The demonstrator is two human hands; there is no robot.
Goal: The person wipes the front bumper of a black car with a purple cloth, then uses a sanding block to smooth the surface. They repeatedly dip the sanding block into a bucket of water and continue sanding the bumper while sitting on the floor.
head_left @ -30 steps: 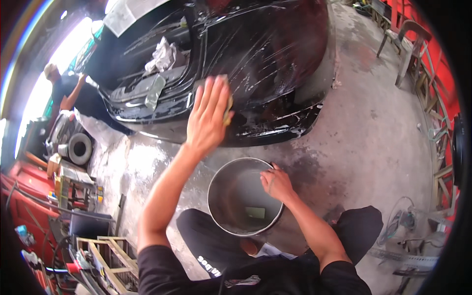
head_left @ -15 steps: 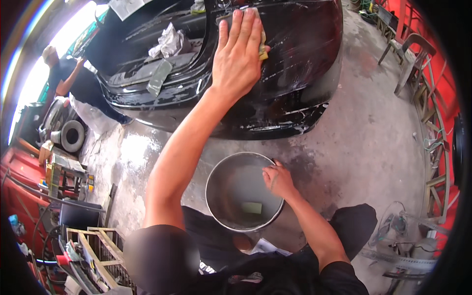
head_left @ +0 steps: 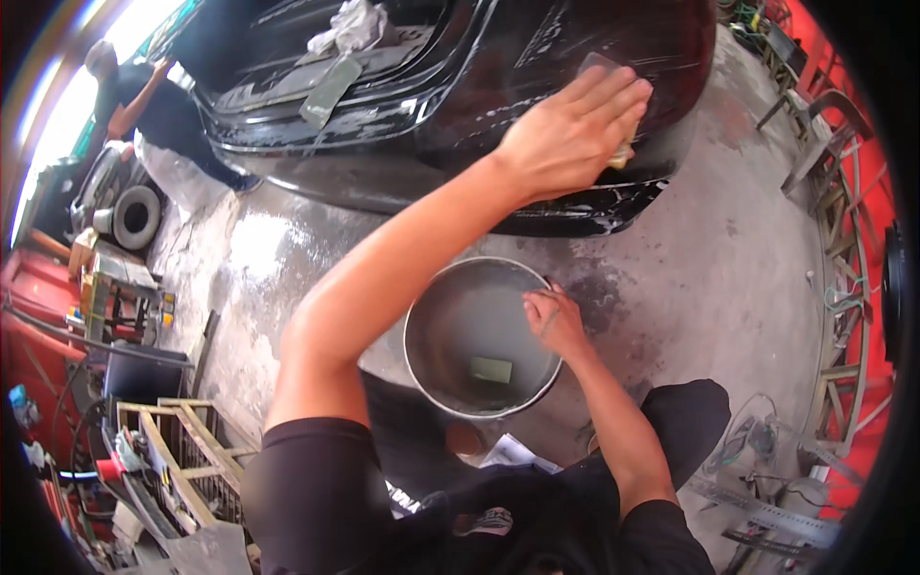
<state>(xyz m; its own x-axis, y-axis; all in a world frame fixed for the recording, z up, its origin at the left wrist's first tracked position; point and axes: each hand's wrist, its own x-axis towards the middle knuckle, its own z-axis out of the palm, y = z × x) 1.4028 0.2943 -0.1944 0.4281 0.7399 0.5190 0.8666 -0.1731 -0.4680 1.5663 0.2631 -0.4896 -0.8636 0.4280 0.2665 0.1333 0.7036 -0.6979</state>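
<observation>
My left hand point(head_left: 575, 134) lies flat on the wet, glossy black car body point(head_left: 661, 38), fingers together. Under its palm it presses a sanding pad point(head_left: 623, 153), whose yellowish edge shows; the rest is covered. Between my knees stands a round metal bucket point(head_left: 410, 359) of cloudy grey water. My right hand point(head_left: 558, 321) has its fingers curled over the bucket's right rim. Inside the bucket is a greenish rectangular piece point(head_left: 492, 370), perhaps sandpaper.
A crumpled whitish plastic bundle point(head_left: 355, 27) and a grey-green sheet point(head_left: 331, 92) rest on the car. Another person point(head_left: 144, 105) is at the far left, near tyres point(head_left: 136, 218). Metal frames point(head_left: 187, 470) lie at left; a chair point(head_left: 829, 129) is at right.
My left hand has slid right and toward me across the panel with the pad, turning its fingers rightward. My right hand stays on the bucket rim. The whole view has shifted slightly.
</observation>
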